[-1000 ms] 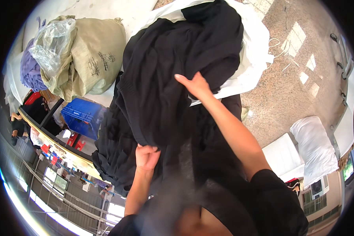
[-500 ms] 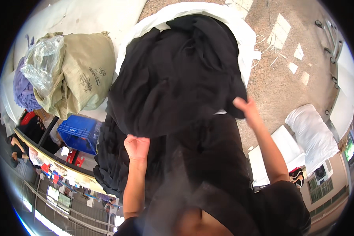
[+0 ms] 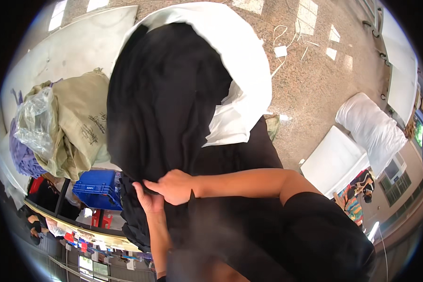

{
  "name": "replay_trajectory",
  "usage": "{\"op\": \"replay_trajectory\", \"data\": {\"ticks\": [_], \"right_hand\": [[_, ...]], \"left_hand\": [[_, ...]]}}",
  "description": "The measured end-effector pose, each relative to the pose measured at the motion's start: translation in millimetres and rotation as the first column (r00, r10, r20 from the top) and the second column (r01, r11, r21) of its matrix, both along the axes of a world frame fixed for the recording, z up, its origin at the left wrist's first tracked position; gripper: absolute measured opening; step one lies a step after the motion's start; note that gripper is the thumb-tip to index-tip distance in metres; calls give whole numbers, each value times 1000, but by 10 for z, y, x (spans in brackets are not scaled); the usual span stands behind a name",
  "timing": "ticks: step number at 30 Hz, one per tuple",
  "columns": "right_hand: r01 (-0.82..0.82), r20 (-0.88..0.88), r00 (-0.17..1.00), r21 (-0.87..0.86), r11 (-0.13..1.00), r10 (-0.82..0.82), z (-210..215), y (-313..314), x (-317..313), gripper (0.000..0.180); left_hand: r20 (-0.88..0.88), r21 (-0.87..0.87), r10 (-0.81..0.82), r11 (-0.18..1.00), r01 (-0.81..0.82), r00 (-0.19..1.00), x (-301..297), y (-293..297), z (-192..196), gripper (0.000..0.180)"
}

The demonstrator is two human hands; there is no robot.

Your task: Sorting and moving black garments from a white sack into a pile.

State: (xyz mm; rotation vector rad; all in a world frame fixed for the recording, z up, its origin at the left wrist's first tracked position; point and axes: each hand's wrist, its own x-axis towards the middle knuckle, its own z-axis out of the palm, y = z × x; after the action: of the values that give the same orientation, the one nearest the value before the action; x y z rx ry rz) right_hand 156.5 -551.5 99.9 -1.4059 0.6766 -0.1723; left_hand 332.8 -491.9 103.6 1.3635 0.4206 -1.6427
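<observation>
A large black cloth [image 3: 169,94] lies bunched in front of me, partly inside a big white sack [image 3: 251,61] whose right side and flap are uncovered. My right arm crosses my body to the left. My right hand [image 3: 174,186] is closed at the cloth's near edge, its forefinger and thumb on the fabric. Just beside and below it, my left hand [image 3: 151,201] is closed at the same edge, its fingertips partly hidden by the cloth. The two hands nearly touch.
An olive woven sack [image 3: 84,127] with clear plastic stands at left, beside purple fabric strips [image 3: 28,152]. Below it sits a blue crate [image 3: 96,189]. At right are a white block [image 3: 333,152] and a white stuffed bag [image 3: 371,127]. A white cable [image 3: 281,50] lies on the floor.
My right hand has carried the cloth's right edge leftward, across to my left hand. The cloth now lies folded to the left, baring the white sack. The whole view has shifted.
</observation>
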Motion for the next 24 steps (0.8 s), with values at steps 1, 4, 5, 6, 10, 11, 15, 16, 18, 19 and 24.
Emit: {"op": "replay_trajectory", "data": {"ticks": [1,4,5,6,10,11,15,16,18,19,24], "right_hand": [[-26,-8,1000,13,1000,26,-9,70,-34,65],[-122,6,992,-62,991,123,-39,215,-171,62],[-157,48,985,-132,979,164,-83,245,-191,59],[-131,72,986,-200,971,148,-174,403,-133,61],[20,589,747,446,895,-310,-1026,-275,-519,24],[108,515,762,497,861,-393,-1476,-503,-839,24],[98,-751,596,-283,954,-284,-3370,-934,-3560,45],[-275,-928,372,-148,950,-37,-3014,-1274,-3777,62],[-350,-989,-28,-128,928,-147,-2655,-1409,-4887,76],[-350,-999,-37,-14,937,-29,-2591,-1483,-4702,69],[-395,-952,303,-169,903,-46,-2994,-850,-3564,21]], "left_hand": [[42,45,-73,997,71,996,-28,-17,5,53],[122,188,-315,939,289,941,-123,-188,40,46],[183,241,-504,855,459,844,-184,-300,28,48],[250,285,-593,801,527,765,-294,-421,10,54],[146,252,-275,939,233,950,67,-435,-128,66],[67,216,-164,965,146,984,172,-419,-52,66],[-36,190,-10,982,16,999,660,-225,309,69],[136,186,-33,983,8,990,904,88,615,71],[214,296,-17,954,-49,977,1126,318,722,73],[405,402,-50,907,-129,913,1297,572,792,73],[152,485,-51,874,-29,987,1301,676,369,67]]}}
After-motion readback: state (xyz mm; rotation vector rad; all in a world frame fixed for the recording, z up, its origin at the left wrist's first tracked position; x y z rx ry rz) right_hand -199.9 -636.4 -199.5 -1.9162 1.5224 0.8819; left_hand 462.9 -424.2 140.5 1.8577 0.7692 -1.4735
